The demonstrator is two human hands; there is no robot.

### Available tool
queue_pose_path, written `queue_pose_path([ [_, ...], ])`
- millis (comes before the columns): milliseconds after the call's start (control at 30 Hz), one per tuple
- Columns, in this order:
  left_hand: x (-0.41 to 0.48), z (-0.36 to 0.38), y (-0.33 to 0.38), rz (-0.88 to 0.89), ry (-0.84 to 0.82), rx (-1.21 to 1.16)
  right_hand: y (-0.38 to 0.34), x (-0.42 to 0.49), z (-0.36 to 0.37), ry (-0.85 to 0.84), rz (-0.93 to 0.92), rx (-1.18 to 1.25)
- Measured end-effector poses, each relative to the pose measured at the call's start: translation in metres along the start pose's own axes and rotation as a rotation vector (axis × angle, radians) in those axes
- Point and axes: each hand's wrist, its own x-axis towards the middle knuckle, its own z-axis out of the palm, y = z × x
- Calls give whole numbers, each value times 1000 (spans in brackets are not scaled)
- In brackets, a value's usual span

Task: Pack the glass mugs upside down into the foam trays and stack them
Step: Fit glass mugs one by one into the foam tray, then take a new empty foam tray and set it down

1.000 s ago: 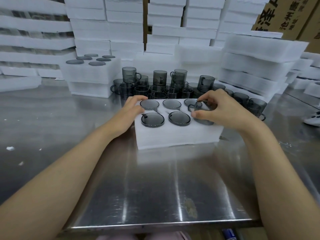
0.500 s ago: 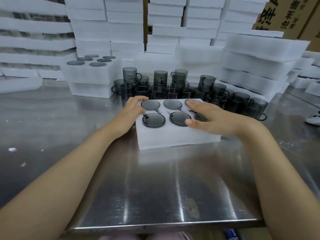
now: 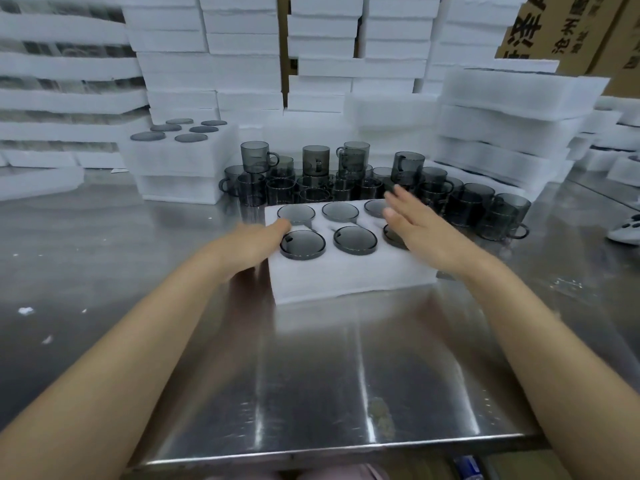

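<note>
Counter (image 3: 311, 375), near centre: foam tray (image 3: 346, 275) holds six inverted glass mugs (image 3: 355, 240). Left hand (image 3: 256, 244) rests flat on its left edge. Right hand (image 3: 419, 233) is spread over its right end, gripping nothing. Risk: an uneven lift tilts the soft tray and mugs slip out, or it knocks the loose mugs (image 3: 346, 181) just behind.

- A brushed steel table (image 3: 311, 375) is filling the lower half of the frame, its near edge running along the bottom.
- Light is glancing off the metal in pale vertical streaks at lower centre.
- Small white crumbs (image 3: 25, 310) are lying scattered on the tabletop near the left edge.
- Brown cardboard boxes (image 3: 568, 29), printed with black characters, are standing in the upper right corner.
- A white object with dark marks (image 3: 625, 230) is sitting at the right edge, too blurred to identify.
</note>
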Motion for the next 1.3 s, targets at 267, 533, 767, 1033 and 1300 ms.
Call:
queue_pose_path([
  [267, -19, 0, 16, 19, 15, -452, 6, -2, -4, 91, -39, 177],
  [533, -25, -26, 29, 119, 176, -1053, 4, 1, -5, 308, -267, 621],
  [767, -22, -38, 19, 212, 337, -1590, 0, 3, 3, 441, -313, 638],
  [1033, 12, -102, 15, 198, 831, -1750, 10, 12, 49, 248, -436, -11],
  [1300, 98, -177, 28, -109, 844, -1086, 21, 28, 53, 182, -456, -85],
])
